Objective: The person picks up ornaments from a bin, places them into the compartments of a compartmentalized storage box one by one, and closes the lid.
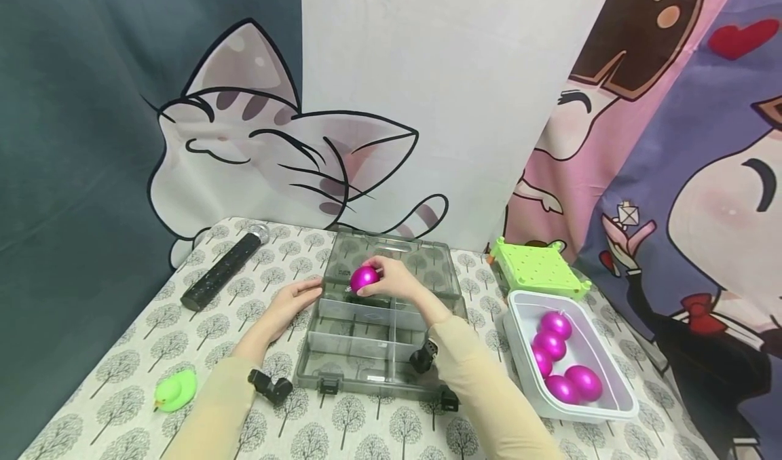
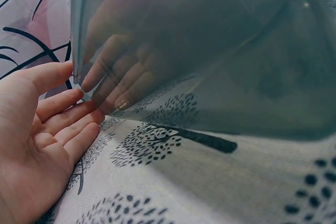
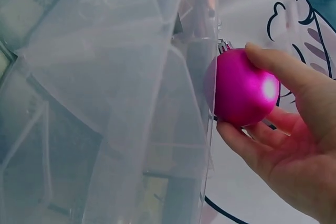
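Observation:
A magenta Christmas ball is pinched between the thumb and fingers of my right hand, above the back left compartment of a clear grey divided box. The box's lid lies open toward the wall. In the right wrist view the ball has a silver cap and is beside a translucent divider. My left hand is at the box's left side with its fingers extended. Seen from the left wrist, the fingertips of that hand meet the corner of the see-through wall.
To the right, a white tub holds several magenta balls. Behind it stands a lime green perforated rack. A black microphone lies at the back left, and a green toy duck sits at the front left.

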`<action>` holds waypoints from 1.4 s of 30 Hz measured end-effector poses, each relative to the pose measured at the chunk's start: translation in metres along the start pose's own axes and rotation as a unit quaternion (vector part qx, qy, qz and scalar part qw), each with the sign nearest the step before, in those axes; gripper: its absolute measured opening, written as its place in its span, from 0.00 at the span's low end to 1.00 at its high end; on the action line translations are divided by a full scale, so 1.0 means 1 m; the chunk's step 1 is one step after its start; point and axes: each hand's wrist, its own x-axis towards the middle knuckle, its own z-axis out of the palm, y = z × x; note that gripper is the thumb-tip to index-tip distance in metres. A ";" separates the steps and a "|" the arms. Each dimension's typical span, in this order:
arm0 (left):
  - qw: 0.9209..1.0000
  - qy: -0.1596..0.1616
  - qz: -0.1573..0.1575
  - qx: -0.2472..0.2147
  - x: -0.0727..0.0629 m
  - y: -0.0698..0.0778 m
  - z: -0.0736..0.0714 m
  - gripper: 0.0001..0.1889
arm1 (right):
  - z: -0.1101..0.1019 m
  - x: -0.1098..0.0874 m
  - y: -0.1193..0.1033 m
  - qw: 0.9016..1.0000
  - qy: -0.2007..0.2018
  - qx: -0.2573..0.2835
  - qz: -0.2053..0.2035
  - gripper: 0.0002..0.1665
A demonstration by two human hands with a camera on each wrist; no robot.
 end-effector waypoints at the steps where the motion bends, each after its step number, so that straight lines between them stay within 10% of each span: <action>1: 1.000 0.001 -0.001 0.000 0.000 0.000 0.000 0.31 | 0.001 0.000 -0.001 1.000 0.000 -0.004 -0.001 0.35; 42: 1.000 -0.003 -0.006 -0.003 0.002 -0.001 -0.001 0.30 | 0.011 -0.003 0.001 0.999 -0.020 -0.045 0.007 0.35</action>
